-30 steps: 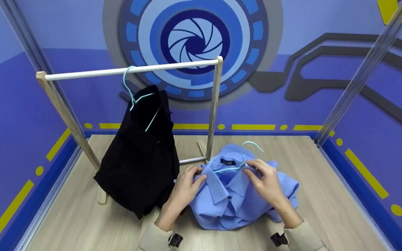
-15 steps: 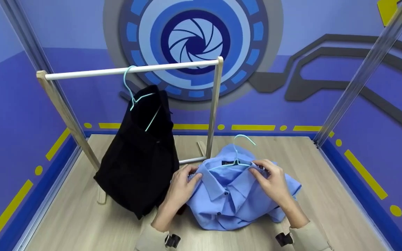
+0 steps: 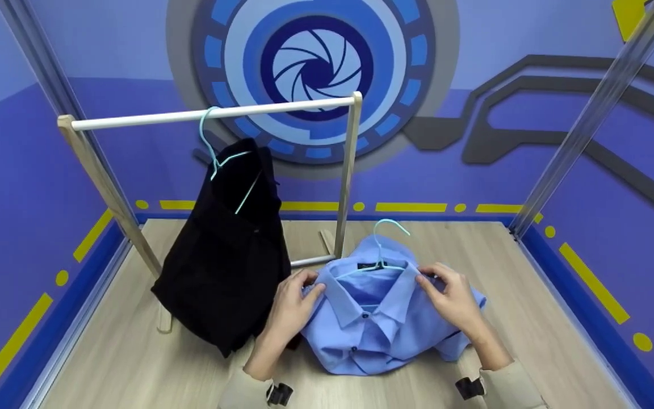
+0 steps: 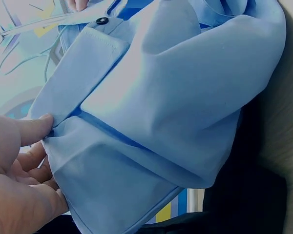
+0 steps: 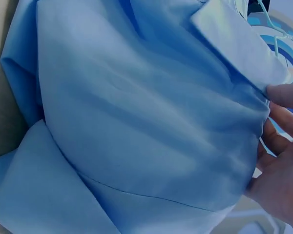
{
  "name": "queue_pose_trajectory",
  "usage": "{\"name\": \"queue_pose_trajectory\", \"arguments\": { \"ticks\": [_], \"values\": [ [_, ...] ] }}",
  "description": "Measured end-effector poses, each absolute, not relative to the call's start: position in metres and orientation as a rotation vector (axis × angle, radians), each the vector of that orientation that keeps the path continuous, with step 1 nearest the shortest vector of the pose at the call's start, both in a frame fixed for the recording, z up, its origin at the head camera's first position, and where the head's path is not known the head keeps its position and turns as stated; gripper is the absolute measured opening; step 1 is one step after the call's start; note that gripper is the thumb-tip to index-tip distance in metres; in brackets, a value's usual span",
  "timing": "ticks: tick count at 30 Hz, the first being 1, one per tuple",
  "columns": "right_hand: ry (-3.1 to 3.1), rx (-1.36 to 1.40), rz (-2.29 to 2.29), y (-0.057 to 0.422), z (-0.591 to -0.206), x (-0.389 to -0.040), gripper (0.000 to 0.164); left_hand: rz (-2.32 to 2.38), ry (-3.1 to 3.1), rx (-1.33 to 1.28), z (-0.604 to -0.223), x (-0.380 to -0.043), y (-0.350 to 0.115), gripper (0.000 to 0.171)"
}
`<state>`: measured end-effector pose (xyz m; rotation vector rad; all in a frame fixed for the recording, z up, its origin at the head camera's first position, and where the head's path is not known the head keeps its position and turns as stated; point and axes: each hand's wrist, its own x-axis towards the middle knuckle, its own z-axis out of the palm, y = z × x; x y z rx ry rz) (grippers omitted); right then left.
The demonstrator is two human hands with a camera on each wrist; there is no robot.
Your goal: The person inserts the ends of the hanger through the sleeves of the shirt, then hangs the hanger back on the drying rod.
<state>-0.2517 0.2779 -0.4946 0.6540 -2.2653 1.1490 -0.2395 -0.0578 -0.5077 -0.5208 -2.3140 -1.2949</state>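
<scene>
A light blue collared shirt (image 3: 381, 335) with dark buttons lies bunched on the table. Inside its neck sits a mint-green hanger (image 3: 380, 250), hook rising above the collar and leaning right. My left hand (image 3: 293, 301) pinches the shoulder fabric beside the left side of the collar; the left wrist view shows thumb and fingers at that edge. On the other side, my right hand (image 3: 453, 295) pinches the shirt at the right shoulder, thumb close to the collar tip (image 5: 278, 78) in the right wrist view. The hanger's arms are mostly hidden inside the shirt.
Left of the shirt stands a rack with a white rail (image 3: 151, 119) and wooden legs (image 3: 349, 176). Black trousers (image 3: 225, 272) hang from it on another mint-green hanger (image 3: 208, 136). Blue patterned walls (image 3: 531, 187) enclose the wooden table (image 3: 531, 295).
My right hand has moved right along the collar to the shoulder. The hanger hook has shifted left and stands more central in the neck. The collar is spread wider.
</scene>
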Motion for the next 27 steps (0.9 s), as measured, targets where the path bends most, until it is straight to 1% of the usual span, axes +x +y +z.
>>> {"name": "queue_pose_trajectory", "arguments": {
  "ticks": [5,9,13,17,23,27],
  "values": [
    [-2.181,0.681,1.152,0.268,-0.485,-0.243,0.015,-1.344,-2.386,-0.614,-0.503,-0.237,-0.065,0.014],
    [-2.126,0.713,1.133,0.263,-0.478,-0.238,0.018,-1.422,-2.442,-0.714,-0.500,-0.237,-0.075,0.017],
    [-2.112,0.723,1.138,0.267,-0.484,-0.240,0.020,-1.492,-2.458,-0.808,-0.499,-0.237,-0.085,0.020],
    [-2.112,0.711,1.138,0.269,-0.487,-0.242,0.021,-1.537,-2.457,-0.838,-0.501,-0.237,-0.090,0.015],
    [-2.090,0.724,1.173,0.262,-0.472,-0.233,0.018,-1.571,-2.444,-0.840,-0.504,-0.238,-0.092,0.008],
    [-2.099,0.723,1.191,0.260,-0.468,-0.230,0.018,-1.590,-2.422,-0.840,-0.502,-0.235,-0.093,0.008]
  ]
}}
